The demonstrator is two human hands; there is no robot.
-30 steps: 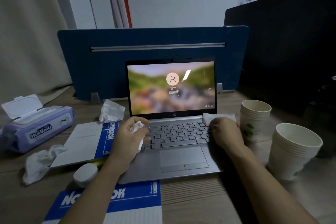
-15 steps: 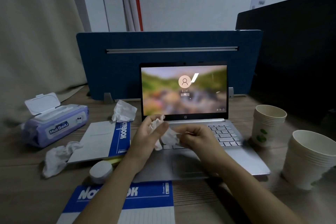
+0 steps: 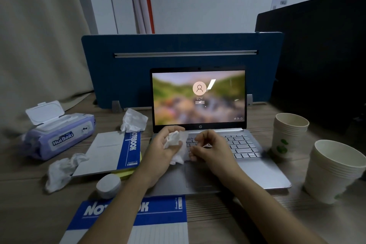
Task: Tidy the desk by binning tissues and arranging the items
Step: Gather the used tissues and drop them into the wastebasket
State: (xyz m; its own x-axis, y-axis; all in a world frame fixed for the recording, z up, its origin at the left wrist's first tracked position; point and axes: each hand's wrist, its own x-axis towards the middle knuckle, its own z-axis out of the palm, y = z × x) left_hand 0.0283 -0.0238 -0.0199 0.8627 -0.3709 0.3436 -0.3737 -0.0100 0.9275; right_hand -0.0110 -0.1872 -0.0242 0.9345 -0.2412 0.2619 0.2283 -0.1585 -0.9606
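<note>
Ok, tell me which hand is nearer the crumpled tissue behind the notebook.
Left. The left hand, holding tissues, sits just right of and nearer the camera than that crumpled tissue; the right hand is further right, over the laptop keyboard.

Silver open laptop: blurred green-and-pink screen. To its left, crumpled white tissues, a lilac wet-wipe pack with white lid and blue-and-white notebooks. To its right, cream paper cup stacks with green spots; behind it, a dark blue divider panel.

Both tissues now bunched in the left hand — right hand letting go.
</note>
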